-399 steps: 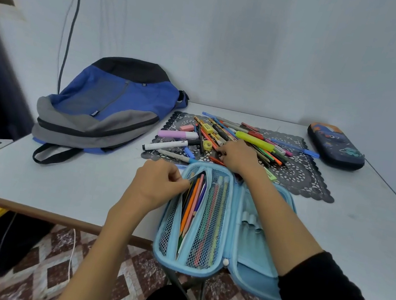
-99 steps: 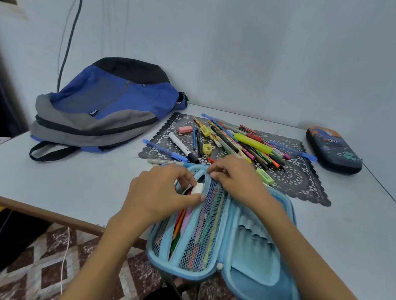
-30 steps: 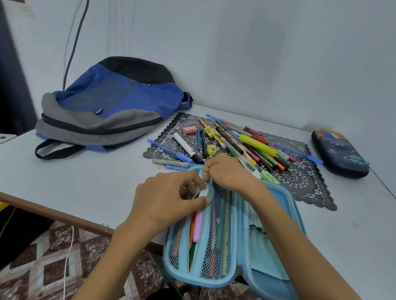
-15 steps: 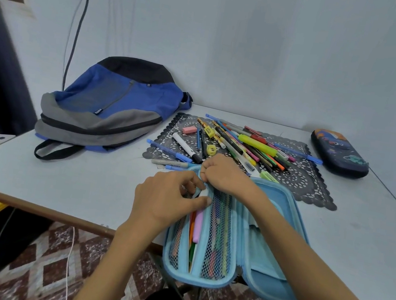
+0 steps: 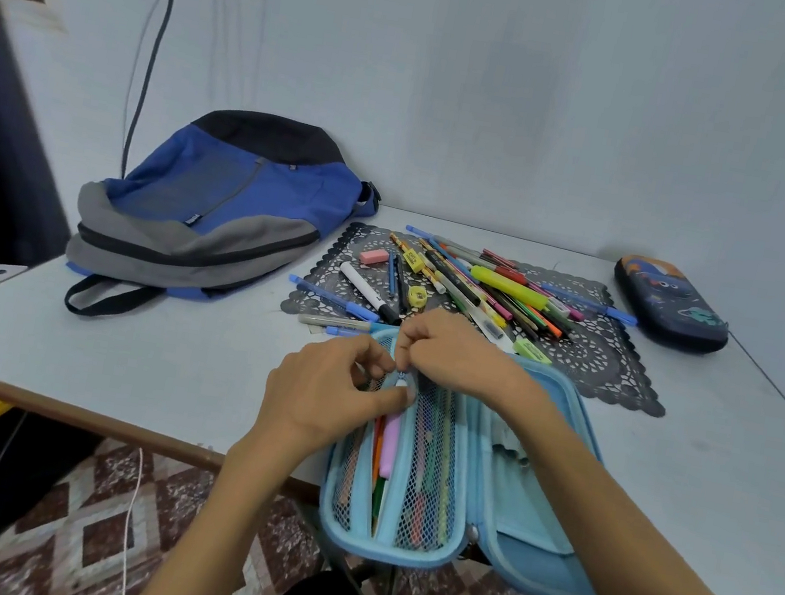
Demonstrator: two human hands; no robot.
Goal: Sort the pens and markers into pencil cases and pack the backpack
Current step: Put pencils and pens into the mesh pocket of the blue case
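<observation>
A white tabletop (image 5: 164,364) fills the view, and on its far left lies a blue, grey and black fabric backpack (image 5: 218,218), flat, with its zip closed. At the near edge, partly overhanging it, a light blue fabric pencil case (image 5: 522,539) lies spread open like a book. Beyond it is a black lace-pattern mat (image 5: 601,361), and at the far right, off the mat, sits a dark navy hard-shell pencil case (image 5: 669,305), closed.

A loose pile of coloured pens and markers (image 5: 485,286) lies across the mat. The left half of the open case carries a mesh pocket (image 5: 432,458) with pens inside it.

Both hands meet at the far end of that pocket. The left hand (image 5: 324,389) has its fingers curled and its thumb laid across the pocket's opening, gripping the edge. The right hand (image 5: 453,353) pinches the small zipper pull (image 5: 402,377) between thumb and fingertips.

Just below the left thumb, a pink marker (image 5: 389,443) lies lengthwise in the pocket's opening, beside orange and green pens.

On the mat's left part lie a white marker with a black cap (image 5: 366,288), a yellow highlighter (image 5: 505,284), a pink eraser (image 5: 374,257) and a round yellow sharpener (image 5: 416,295). A blue capped pen (image 5: 334,297) rests across the mat's left edge.
</observation>
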